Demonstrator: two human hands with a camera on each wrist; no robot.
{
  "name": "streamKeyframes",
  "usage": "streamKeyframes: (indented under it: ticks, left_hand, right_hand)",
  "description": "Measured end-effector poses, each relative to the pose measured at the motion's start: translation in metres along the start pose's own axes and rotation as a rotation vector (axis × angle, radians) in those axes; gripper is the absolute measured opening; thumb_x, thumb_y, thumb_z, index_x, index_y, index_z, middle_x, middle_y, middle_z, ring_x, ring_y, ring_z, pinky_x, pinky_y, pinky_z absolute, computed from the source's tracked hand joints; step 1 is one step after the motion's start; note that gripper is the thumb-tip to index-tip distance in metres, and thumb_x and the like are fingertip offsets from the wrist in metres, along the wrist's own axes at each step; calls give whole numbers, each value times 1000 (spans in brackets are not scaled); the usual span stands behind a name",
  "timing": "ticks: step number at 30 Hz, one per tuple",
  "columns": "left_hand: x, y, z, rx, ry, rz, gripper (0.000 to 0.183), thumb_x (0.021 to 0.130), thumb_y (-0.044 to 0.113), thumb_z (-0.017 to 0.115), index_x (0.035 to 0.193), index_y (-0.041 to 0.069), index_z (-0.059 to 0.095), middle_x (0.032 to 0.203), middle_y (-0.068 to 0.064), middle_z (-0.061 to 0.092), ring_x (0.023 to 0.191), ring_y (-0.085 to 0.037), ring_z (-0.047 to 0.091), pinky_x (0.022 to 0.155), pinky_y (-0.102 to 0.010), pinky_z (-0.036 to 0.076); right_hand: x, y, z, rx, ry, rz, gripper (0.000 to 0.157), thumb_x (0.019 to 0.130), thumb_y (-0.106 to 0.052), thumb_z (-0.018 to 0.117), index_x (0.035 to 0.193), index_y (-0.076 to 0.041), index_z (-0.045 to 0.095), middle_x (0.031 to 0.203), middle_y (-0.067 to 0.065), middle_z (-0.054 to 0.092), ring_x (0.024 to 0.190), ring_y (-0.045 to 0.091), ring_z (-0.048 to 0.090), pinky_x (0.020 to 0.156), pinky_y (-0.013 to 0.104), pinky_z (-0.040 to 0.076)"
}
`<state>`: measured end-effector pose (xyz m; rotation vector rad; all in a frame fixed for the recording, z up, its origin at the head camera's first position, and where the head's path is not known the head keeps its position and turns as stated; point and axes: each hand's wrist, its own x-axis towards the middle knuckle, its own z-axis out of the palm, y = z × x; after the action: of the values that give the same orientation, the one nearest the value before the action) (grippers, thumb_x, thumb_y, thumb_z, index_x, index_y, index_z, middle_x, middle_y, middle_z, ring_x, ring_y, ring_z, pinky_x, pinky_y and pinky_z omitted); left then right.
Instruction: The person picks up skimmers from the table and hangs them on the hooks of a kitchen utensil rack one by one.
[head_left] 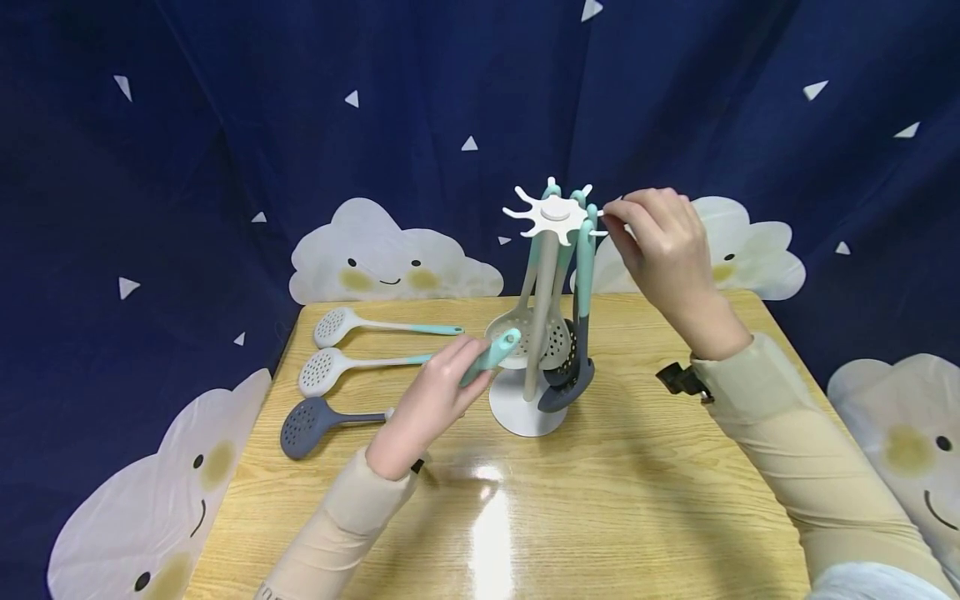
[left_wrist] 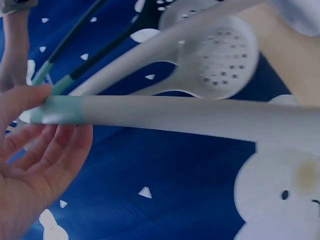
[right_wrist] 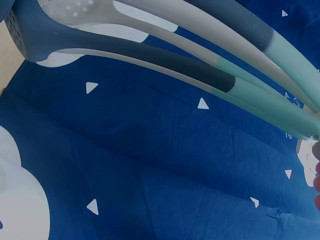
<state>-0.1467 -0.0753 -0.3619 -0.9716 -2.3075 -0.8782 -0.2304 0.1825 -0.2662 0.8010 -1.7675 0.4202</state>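
My left hand (head_left: 431, 396) grips a utensil by its mint handle (head_left: 491, 354), the handle's end tilted up beside the stand. In the left wrist view its pale grey shaft (left_wrist: 175, 115) runs out at the right edge, so the head is hidden. A white rotating utensil stand (head_left: 555, 218) has several hooks around its top. My right hand (head_left: 660, 242) pinches a hook tip on the stand's right side. Hanging there are pale grey skimmers (head_left: 557, 342) and dark-headed utensils (head_left: 567, 396) with mint handles. Only the right fingertips (right_wrist: 317, 170) enter the right wrist view.
Two pale grey skimmers (head_left: 330, 327) (head_left: 321, 372) and a dark skimmer (head_left: 303, 427) lie on the wooden table (head_left: 600, 500), left of the stand. The stand's round white base (head_left: 525, 421) rests on the tabletop. A dark blue curtain (head_left: 420, 83) with clouds hangs behind.
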Motion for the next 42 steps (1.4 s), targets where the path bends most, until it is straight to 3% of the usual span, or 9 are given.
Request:
streamKeyframes:
  ticks: [14,21,33,42]
  left_hand:
    - [45,32,-2,3,177,81,22,82,0,63,102,-6,58,91,-13,59,78,-19,59,74,-22,51]
    - [61,41,-2,-32,242,111,20,82,0,61,100,-6,55,83,-11,56,69,-15,54,63,-21,50]
    - [79,50,1,-36,324,96,20,80,1,62,98,-8,56,74,-10,52,62,-17,53,57,-18,47]
    - [86,52,6,-18,336,56,21,79,4,66,96,-5,57,72,-8,52,60,-17,53,56,-15,44]
  right_hand:
    - [0,1,1,5,4,1,5,82,3,64,87,3,63,79,15,59,70,33,51,54,42,37]
    - [0,1,1,12,14,1,6,81,3,64,86,4,63,78,15,59,69,33,51,54,42,36]
    - [-1,0,1,8,9,5,6,81,2,64,87,4,63,79,16,59,69,33,51,55,42,37]
    - [-1,0,1,2,1,7,6,81,3,64,87,4,63,79,16,59,70,33,51,55,42,37]
